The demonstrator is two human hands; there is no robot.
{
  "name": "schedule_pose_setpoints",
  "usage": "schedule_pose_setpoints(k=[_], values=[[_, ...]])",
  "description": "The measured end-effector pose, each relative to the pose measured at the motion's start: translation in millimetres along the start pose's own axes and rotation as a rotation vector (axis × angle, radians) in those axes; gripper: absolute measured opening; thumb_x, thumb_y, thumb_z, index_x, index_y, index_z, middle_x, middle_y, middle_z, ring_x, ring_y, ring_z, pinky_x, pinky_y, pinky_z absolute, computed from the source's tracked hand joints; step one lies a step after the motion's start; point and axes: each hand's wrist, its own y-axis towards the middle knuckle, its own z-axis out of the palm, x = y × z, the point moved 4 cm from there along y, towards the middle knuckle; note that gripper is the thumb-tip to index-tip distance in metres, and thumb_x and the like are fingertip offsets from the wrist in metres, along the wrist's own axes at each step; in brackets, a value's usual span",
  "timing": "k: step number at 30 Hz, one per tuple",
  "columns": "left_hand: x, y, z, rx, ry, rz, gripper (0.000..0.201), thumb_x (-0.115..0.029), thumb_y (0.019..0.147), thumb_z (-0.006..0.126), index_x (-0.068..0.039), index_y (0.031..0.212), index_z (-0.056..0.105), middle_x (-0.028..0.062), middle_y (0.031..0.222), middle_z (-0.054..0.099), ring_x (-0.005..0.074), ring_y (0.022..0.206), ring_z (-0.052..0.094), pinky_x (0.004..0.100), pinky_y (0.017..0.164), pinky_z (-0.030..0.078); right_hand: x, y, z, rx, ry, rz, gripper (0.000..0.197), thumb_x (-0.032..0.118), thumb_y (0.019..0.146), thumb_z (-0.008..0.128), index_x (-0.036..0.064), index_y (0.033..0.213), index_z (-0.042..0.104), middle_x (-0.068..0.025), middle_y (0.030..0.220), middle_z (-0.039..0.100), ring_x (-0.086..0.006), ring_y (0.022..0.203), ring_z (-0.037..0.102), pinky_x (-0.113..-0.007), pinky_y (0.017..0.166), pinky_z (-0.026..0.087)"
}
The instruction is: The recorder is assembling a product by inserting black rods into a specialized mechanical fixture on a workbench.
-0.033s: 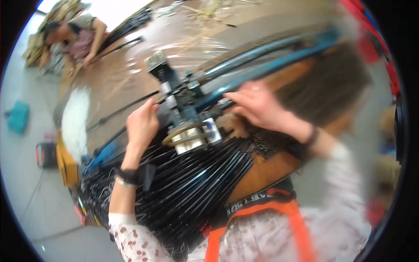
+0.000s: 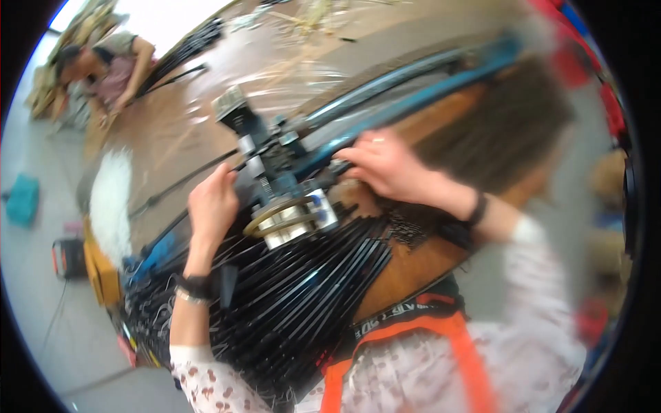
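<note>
A small metal bench device (image 2: 279, 151) with a brass-coloured ring (image 2: 279, 217) stands on the table between my hands. My left hand (image 2: 213, 203) is closed at its left side, around a thin black rod (image 2: 166, 230) that slants up from the lower left toward the device. On the right, the bent fingers of my right hand (image 2: 385, 165) pinch at a small part beside the device; what lies between the fingertips is too blurred to name. Many long black rods (image 2: 310, 275) lie fanned out below the device, close to my body.
A blue rail (image 2: 413, 100) runs from the device to the far right. A heap of white strands (image 2: 110, 203) lies at the table's left edge, above a yellow box (image 2: 103, 268). At the far left, a person (image 2: 113, 69) bends over the table. Clear plastic sheeting (image 2: 296, 76) covers its back.
The whole view has shifted slightly, so the device and table appear further left. My right hand's outstretched finger has bent in toward the small part. My left hand stays closed beside the device.
</note>
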Motion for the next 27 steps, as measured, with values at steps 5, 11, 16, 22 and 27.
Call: schedule_pose_setpoints(k=[5,11,16,22,27], values=[[5,-10,0,-0.020,-0.001,0.014,0.016,-0.016,0.096,0.056,-0.004,0.086,0.053,0.0228,0.076,0.059,0.0452,0.076,0.058,0.0517,0.064,0.043,1,-2,15,-0.010,0.248,-0.014,0.020,0.013,0.087,0.071,0.0040,0.105,0.064,-0.0116,0.083,0.058,-0.0325,0.081,0.058,-0.041,0.074,0.047],[14,-8,6,-0.070,0.157,0.240,0.012,-0.014,0.096,0.057,-0.007,0.088,0.054,0.0184,0.076,0.058,0.0390,0.070,0.059,0.0460,0.060,0.045,-18,2,-7,0.489,-0.034,0.008,0.027,0.026,0.082,0.076,0.0062,0.096,0.064,-0.0109,0.087,0.062,-0.0302,0.086,0.058,-0.041,0.079,0.047],[104,-31,-27,-0.068,0.395,0.325,0.007,-0.010,0.090,0.062,-0.008,0.097,0.060,0.0109,0.087,0.061,0.0333,0.082,0.060,0.0426,0.071,0.048,2,-76,-24,0.667,-0.292,-0.128,0.023,0.017,0.073,0.074,0.0094,0.086,0.056,-0.0073,0.088,0.055,-0.0258,0.093,0.055,-0.038,0.082,0.043],[36,-41,-41,0.329,0.724,0.098,0.006,-0.013,0.084,0.064,-0.011,0.087,0.069,0.0060,0.087,0.066,0.0243,0.086,0.063,0.0400,0.075,0.047,-12,-61,-44,0.734,-0.124,-0.114,0.019,0.010,0.073,0.071,0.0070,0.082,0.055,-0.0083,0.081,0.055,-0.0292,0.080,0.058,-0.042,0.068,0.050],[-79,-100,-5,0.568,0.287,0.288,0.005,-0.008,0.080,0.062,-0.008,0.084,0.065,0.0079,0.081,0.064,0.0247,0.086,0.064,0.0374,0.073,0.049,-2,-40,-45,0.764,-0.070,-0.008,0.019,0.008,0.074,0.067,0.0056,0.089,0.056,-0.0116,0.081,0.060,-0.0328,0.077,0.062,-0.045,0.064,0.051]])
